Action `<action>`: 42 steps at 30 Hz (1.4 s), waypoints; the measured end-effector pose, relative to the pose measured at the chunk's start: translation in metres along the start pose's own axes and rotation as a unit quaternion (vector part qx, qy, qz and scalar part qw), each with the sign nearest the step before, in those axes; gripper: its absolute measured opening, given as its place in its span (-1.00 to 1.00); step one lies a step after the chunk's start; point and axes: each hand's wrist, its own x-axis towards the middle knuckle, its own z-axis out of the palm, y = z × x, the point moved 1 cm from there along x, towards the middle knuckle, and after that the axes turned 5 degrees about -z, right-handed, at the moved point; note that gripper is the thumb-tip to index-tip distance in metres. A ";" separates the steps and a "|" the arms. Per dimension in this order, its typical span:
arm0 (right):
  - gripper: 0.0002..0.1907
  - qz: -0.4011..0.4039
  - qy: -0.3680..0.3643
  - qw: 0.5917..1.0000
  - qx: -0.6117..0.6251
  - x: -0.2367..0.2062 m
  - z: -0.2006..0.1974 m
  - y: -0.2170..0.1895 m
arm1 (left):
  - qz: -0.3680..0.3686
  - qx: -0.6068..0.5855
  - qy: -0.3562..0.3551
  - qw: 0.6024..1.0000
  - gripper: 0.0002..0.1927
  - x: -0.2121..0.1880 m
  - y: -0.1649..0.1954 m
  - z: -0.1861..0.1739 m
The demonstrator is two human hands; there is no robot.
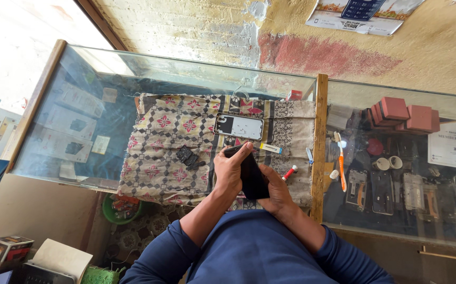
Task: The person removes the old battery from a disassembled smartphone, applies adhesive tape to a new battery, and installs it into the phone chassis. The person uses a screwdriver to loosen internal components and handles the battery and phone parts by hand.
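Both hands grip a black phone over patterned cloth.
Left hand (229,169) clasps the phone (251,176) top; right hand (278,190) cradles its underside; long axis runs near-far.

The phone (251,176) is plain black. The cloth (167,142) under it is beige with red and dark diamond flowers and a dark striped band. The toothbrush (341,163) is orange and white, the little boxes (404,114) dusty pink, the sleeves (249,252) navy blue.

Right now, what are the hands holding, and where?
A black phone: left hand grips its top end, right hand cradles its lower right edge.
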 end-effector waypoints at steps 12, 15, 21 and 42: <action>-0.58 0.009 0.010 1.000 -0.008 -0.001 0.002 -0.001 | 0.001 -0.005 0.001 1.000 -0.68 -0.002 0.002 0.001; -0.58 0.006 0.009 1.000 -0.008 -0.001 0.002 -0.001 | -0.001 -0.004 0.002 1.000 -0.69 -0.002 0.002 0.001; -0.58 0.010 0.004 1.000 -0.002 0.000 0.000 0.001 | 0.009 -0.002 0.002 1.000 -0.69 -0.001 0.001 0.001; -0.62 0.019 0.023 0.999 -0.011 0.007 -0.011 0.003 | -0.005 0.018 -0.001 1.000 -0.66 0.005 -0.002 0.002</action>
